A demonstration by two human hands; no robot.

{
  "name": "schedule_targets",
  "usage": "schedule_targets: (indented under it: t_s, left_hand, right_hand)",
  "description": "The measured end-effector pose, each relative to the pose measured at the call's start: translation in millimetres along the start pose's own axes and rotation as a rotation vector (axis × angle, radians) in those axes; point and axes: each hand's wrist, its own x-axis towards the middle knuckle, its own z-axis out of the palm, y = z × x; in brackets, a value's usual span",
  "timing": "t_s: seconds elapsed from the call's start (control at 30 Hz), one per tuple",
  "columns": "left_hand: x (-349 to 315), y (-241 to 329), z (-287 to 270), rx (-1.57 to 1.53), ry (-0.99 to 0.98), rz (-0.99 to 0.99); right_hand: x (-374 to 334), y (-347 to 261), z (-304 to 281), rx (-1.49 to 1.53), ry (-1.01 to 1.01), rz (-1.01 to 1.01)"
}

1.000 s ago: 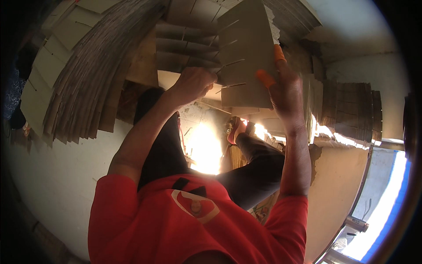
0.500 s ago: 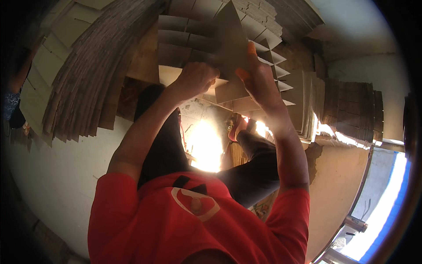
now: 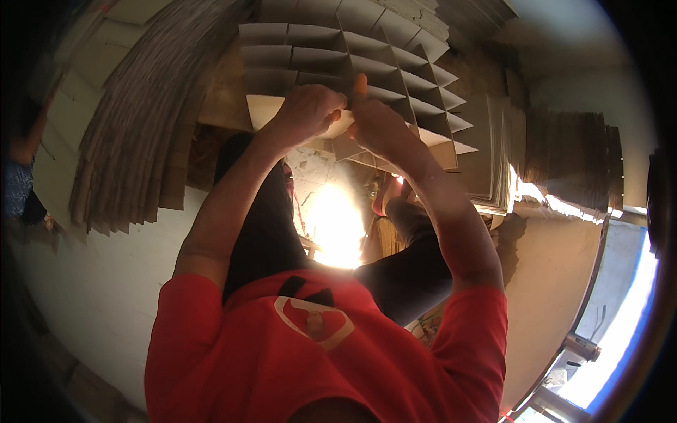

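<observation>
**Cardboard divider grid held at its near edge by both hands**

Centrally, a cardboard divider grid (image 3: 367,56) of interlocked strips is seen spread out into open cells, far from the body and reaching towards the right; its near edge is gripped by both hands; the left hand (image 3: 307,113) is closed in a curled fist over a pale cardboard strip (image 3: 264,109) at the near left corner of the grid, the fingers being wrapped tightly round it; the right hand (image 3: 377,127) is set just beside the left, almost touching it, with its fingers folded onto the near edge of the grid and one orange-tipped finger (image 3: 360,83) raised upright against the cells; whether a glove tip or a cover is worn on that finger cannot be told; both forearms are stretched from the red shirt (image 3: 317,352) at the near edge up to the grid; on the left a thick stack of flat cardboard sheets (image 3: 141,141) is fanned out, bending with the lens; on the right a further stack of cardboard pieces (image 3: 564,162) is stood on edge beside the grid; between the legs, clad in dark trousers (image 3: 268,233), a patch of floor (image 3: 331,218) is washed out by bright sunlight; at the far left edge a part of another person (image 3: 21,190) is glimpsed, too dim to be described.
</observation>
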Motion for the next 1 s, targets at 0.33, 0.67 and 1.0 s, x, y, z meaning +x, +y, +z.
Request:
schedule_targets:
  t_s: [0.33, 0.67, 1.0]
  left_hand:
    - [-1.3, 19.0, -12.7, -0.073, -0.003, -0.04]
    - [-24.5, 13.7, -18.9, 0.167, 0.084, -0.011]
    - [-48.9, 2.9, -42.8, 0.296, 0.178, -0.022]
  right_hand:
    - [-67.7, 172.2, -11.1, -0.221, 0.867, 0.269]
    - [-139.2, 345.0, 73.7, -0.436, 0.686, 0.383]
    - [-122.5, 333.0, 53.5, -0.349, 0.822, 0.522]
